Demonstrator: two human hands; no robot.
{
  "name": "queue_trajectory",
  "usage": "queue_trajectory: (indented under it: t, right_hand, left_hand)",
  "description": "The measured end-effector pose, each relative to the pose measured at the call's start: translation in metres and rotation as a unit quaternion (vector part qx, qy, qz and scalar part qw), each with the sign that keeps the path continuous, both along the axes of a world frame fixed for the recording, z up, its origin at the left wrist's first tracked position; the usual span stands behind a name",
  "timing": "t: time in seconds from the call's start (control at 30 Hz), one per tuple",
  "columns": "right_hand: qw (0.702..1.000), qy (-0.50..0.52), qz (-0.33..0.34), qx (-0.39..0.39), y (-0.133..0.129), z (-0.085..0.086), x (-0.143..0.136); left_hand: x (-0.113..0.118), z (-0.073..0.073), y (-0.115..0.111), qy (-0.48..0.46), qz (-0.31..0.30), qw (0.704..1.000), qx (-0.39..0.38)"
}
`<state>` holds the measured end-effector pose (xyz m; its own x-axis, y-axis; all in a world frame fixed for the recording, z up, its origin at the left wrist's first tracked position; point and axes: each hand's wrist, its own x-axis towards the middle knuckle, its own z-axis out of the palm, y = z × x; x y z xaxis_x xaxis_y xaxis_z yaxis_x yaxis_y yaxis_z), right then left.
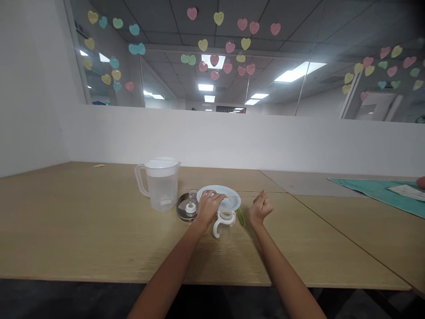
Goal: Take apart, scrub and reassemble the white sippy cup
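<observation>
My left hand [210,206] is over the left part of a pale blue plate [235,201], fingers bent and pressed together; what they hold, if anything, is hidden. My right hand [261,208] is raised to the right of the plate, curled into a fist, its contents hidden. Between my forearms stands an open clear bottle with white handles [226,216]. A green utensil [241,217] lies beside it, partly by the plate's edge. Left of my left hand, a round metal dish [181,208] holds a white-ringed bottle nipple [190,208] and a clear dome-shaped cap [193,195].
A translucent lidded pitcher [162,186] stands left of the metal dish. A small pale object [98,165] lies at the back left. On the far right are a green cloth [365,186], a white cloth [407,191] and part of another person's hand [421,182].
</observation>
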<state>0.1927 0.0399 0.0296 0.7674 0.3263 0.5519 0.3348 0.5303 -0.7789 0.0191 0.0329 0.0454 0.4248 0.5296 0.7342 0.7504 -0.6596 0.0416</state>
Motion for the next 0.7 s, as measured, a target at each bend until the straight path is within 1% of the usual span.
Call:
queue_trajectory:
  t: [0.1, 0.17, 0.27, 0.37, 0.4, 0.47, 0.57, 0.7]
  right_hand:
    - [0.999, 0.046, 0.017, 0.007, 0.003, 0.001, 0.001]
    - [0.998, 0.064, 0.016, 0.012, 0.004, 0.002, 0.004]
    - [0.994, 0.102, -0.008, 0.027, 0.007, 0.003, 0.016]
    - [0.988, 0.146, -0.041, 0.028, 0.011, 0.001, 0.030]
    - [0.989, 0.138, -0.050, 0.019, 0.012, -0.001, 0.033]
    - [0.995, 0.088, -0.055, -0.012, 0.015, -0.005, 0.036]
    - [0.996, 0.007, -0.037, -0.078, 0.015, -0.010, 0.031]
    - [0.989, -0.016, -0.015, -0.143, 0.013, -0.010, 0.026]
  left_hand:
    - [0.000, 0.001, -0.001, 0.025, 0.003, 1.000, 0.017]
    - [0.000, 0.001, -0.001, 0.039, 0.006, 0.999, 0.026]
    - [-0.003, -0.002, 0.001, 0.027, 0.004, 0.999, 0.025]
    - [-0.008, -0.007, 0.005, -0.003, 0.024, 1.000, 0.012]
    - [-0.010, -0.008, 0.007, -0.008, 0.037, 0.999, 0.007]
    - [-0.013, -0.009, 0.009, -0.007, 0.061, 0.998, -0.007]
    - [-0.014, -0.006, 0.011, 0.007, 0.098, 0.994, -0.043]
    - [-0.012, 0.001, 0.011, 0.050, 0.136, 0.982, -0.125]
